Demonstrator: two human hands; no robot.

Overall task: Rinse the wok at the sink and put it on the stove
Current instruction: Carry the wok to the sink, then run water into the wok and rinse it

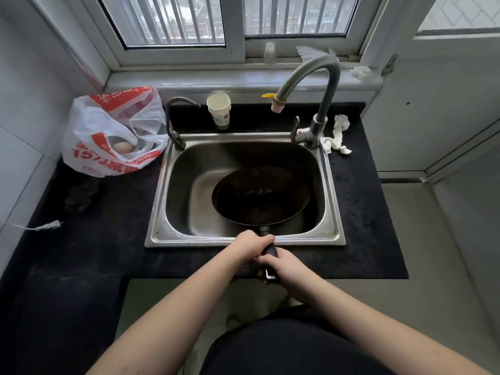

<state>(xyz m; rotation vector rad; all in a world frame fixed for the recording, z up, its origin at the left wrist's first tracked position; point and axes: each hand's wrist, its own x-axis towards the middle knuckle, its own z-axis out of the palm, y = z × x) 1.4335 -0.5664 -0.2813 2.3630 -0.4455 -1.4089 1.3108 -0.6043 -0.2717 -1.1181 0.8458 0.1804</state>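
wok (260,197) is sitting down in the steel sink (331,185), black handle (270,249) poking out over the rim at 6 o'clock. both hands are wrapped round that handle, left hand (250,246) closer to the pan, right hand (284,269) right behind it. tall faucet (319,77) at 1 o'clock, paper cup (219,108) at 12, plastic bag (113,133) at 10 on the dark counter (362,212).

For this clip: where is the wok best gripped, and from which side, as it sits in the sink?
By its long black handle, from the near side. The wok lies in the sink with the handle sticking out over the front rim toward the person; the round bowl offers no other grip. Both hands already hold it there: left hand nearer the bowl, right hand at the end.
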